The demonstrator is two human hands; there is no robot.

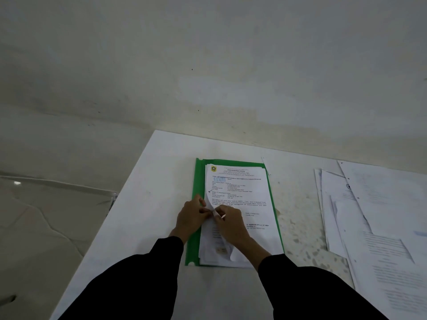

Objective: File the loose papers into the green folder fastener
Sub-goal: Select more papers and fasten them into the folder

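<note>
Item, partly filed: green folder (193, 227) on white table (150, 172) held several sheets, our left hand (190, 217) and right hand (231, 224) pinching the top sheet (240, 192) at the fastener edge; loose papers (369, 227) at right remained, we judged.

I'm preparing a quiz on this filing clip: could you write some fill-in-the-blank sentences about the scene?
1. The folder under the stacked papers is ____.
2. The hands, left and right, meet at the stack's ____ edge.
3. More loose sheets lie to the folder's ____.

Missing words: green; left; right
</note>
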